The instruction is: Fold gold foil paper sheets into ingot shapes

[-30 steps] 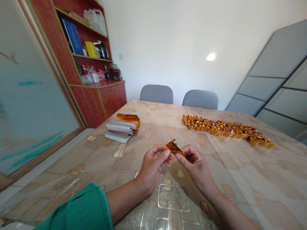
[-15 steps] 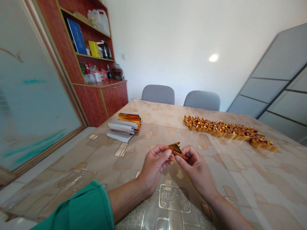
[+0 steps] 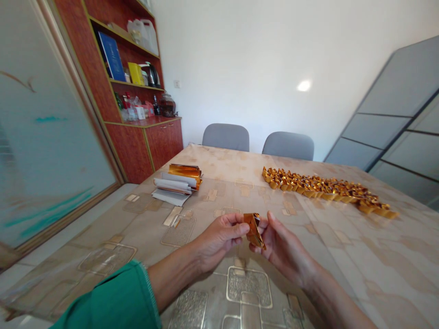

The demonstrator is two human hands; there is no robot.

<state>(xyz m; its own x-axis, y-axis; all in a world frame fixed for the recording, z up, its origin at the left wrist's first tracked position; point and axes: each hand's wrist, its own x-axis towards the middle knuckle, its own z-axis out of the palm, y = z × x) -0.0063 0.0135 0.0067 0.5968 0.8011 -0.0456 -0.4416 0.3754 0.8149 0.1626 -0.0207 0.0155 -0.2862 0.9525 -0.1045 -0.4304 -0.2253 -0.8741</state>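
Observation:
Between my two hands is a small folded piece of gold foil paper, creased into a narrow, pointed shape with its tip downward. My left hand pinches its left side between thumb and fingers. At its right, my right hand has its fingers apart, one sticking up and others behind the foil and near its lower tip. Part of those fingers is hidden by the foil. Far to the right on the table lies a long cluster of similar folded gold pieces.
A stack of foil sheets, with gold rolls and grey-white backs, lies at the left on the patterned tablecloth. Two grey chairs stand behind the table. A red-brown cabinet is at the back left.
The foil piece has turned from lying sideways to pointing downward, and sits slightly lower. My right thumb and fingers have loosened from their pinch and spread; my left hand keeps its hold.

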